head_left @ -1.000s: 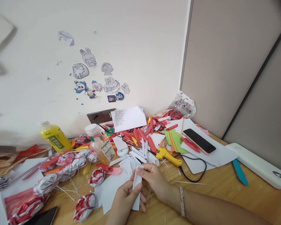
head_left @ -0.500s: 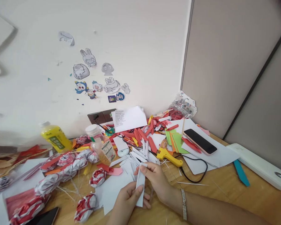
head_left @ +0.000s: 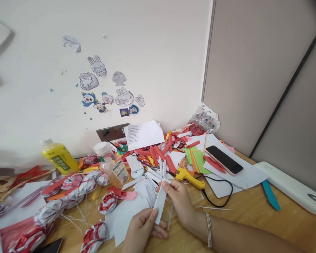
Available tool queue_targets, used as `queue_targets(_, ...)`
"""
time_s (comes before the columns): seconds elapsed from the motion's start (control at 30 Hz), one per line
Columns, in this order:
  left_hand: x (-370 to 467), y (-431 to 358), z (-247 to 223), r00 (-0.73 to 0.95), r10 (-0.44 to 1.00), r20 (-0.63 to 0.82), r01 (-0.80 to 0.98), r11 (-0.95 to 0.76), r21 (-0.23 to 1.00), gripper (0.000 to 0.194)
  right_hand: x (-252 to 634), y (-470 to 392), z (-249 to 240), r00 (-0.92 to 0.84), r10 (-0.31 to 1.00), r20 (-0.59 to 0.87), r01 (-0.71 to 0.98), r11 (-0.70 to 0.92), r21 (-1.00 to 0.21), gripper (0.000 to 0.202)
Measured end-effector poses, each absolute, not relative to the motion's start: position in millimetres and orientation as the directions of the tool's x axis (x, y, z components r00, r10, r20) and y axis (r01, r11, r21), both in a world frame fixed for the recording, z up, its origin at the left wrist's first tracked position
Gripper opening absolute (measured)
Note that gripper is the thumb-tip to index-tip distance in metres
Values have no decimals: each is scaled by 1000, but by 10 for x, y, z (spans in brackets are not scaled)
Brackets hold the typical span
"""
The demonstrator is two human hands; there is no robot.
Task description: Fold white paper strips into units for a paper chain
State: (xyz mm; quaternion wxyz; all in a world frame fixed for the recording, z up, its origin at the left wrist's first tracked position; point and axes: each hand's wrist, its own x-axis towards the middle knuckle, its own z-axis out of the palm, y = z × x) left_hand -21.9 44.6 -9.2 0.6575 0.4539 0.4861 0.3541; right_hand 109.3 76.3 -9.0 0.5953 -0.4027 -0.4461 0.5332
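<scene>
A narrow white paper strip (head_left: 160, 201) slants between my two hands above the wooden table. My left hand (head_left: 146, 225) pinches its lower end, thumb on top and fingers behind. At the upper end, my right hand (head_left: 177, 196) grips the strip between thumb and fingers; a silver bracelet circles that wrist. Just beyond lies a heap of folded white paper pieces (head_left: 146, 188). A yellow hot glue gun (head_left: 188, 177) rests to the right of the heap. White paper sheets (head_left: 121, 218) lie left of my hands, beside red-and-white paper rosettes (head_left: 94, 236).
A yellow drink bottle (head_left: 60, 158) and a clear jar (head_left: 112, 167) stand at the left back. Red folded paper (head_left: 158, 151) piles along the wall. On the right are a phone (head_left: 224, 160), a teal strip (head_left: 270, 196) and a long white device (head_left: 292, 188).
The paper strip has tilted further, its upper end moving right and its lower end rising slightly. Both hands still hold it. The camera view has shifted a little.
</scene>
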Motion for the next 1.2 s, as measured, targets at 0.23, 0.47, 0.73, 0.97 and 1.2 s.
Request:
queue_targets(0.23, -235, 435, -92, 257, 927, -273, -51, 295, 954, 41, 1108, 704, -22, -259, 956, 140, -387, 31, -922, 45)
queue_targets(0.47, -216, 414, -98, 273, 929, -249, -46, 271, 961, 38, 1047, 674, -103, -392, 920, -18, -169, -92, -981, 37)
queue_targets(0.73, -198, 406, -129, 312, 914, -259, 22, 266, 964, 40, 1068, 688, -51, -213, 975, 61, -218, 13, -976, 46)
queue_targets(0.97, -189, 395, -122, 333, 908, -255, 94, 237, 967, 41, 1074, 747, -105, -85, 994, 64, -145, 51, -988, 57)
queue_targets(1.2, -192, 403, -131, 355, 903, -242, 73, 232, 970, 41, 1127, 841, -127, 68, 988, 140, -54, 144, -988, 48)
